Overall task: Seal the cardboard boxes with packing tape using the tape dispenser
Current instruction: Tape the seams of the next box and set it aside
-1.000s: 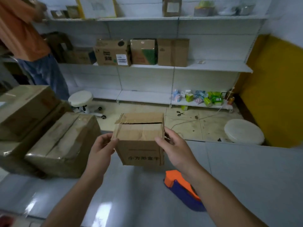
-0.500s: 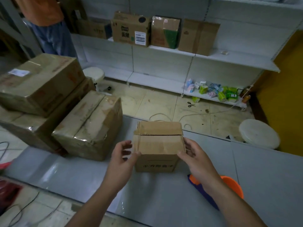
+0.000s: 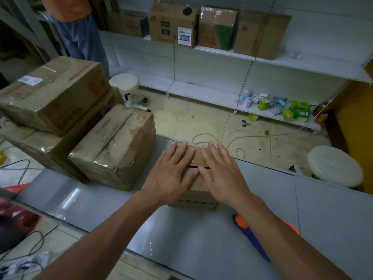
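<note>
the small box (image 3: 198,197) sits on the worktop (image 3: 333,215). left hand (image 3: 171,176) and right hand (image 3: 222,174) lie open and flat on its flaps, gripping nothing. press both flaps level, seam closed, before reaching for the dispenser (image 3: 241,222) just beside it. chinese print on its front is too blurred to read.

Grey table (image 3: 201,235) — boxes (image 3: 113,146), dispenser (image 3: 250,235).
</note>
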Demonstrator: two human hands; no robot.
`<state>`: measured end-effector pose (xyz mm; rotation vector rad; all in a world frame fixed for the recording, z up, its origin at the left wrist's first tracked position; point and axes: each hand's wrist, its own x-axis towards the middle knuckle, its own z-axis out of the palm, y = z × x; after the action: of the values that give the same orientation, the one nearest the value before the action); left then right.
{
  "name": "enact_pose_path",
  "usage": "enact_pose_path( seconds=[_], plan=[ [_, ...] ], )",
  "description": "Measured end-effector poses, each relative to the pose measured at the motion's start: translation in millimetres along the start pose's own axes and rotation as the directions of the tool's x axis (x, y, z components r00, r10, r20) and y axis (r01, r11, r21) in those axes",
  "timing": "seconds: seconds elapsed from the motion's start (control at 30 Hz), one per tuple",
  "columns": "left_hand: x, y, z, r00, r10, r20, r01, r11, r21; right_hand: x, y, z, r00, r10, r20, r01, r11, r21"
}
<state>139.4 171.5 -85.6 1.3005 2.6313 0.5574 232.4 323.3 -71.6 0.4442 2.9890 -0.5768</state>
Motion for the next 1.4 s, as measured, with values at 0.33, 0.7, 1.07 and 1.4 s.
enact_pose_path(
  seconds=[0.33,0.7,1.07,1.4],
  plan=[
    [32,17,-4,0.992,0.1,-0.082,-0.094,0.993,0.078,-7,22,-15,0.983,0.019,-0.185,-0.021,1.0,-0.008],
    [56,25,12,0.993,0.016,-0.116,-0.013,0.999,0.029,8,29,-15,0.969,0.104,-0.223,-0.057,0.977,0.205],
    [62,27,6,0.998,0.023,-0.06,-0.013,0.986,0.168,16,31,-18,0.968,0.215,-0.132,-0.171,0.944,0.281],
    [66,32,1,1.0,-0.022,0.019,0.018,0.976,0.219,17,21,-21,0.966,0.21,-0.151,-0.189,0.972,0.14]
  ],
)
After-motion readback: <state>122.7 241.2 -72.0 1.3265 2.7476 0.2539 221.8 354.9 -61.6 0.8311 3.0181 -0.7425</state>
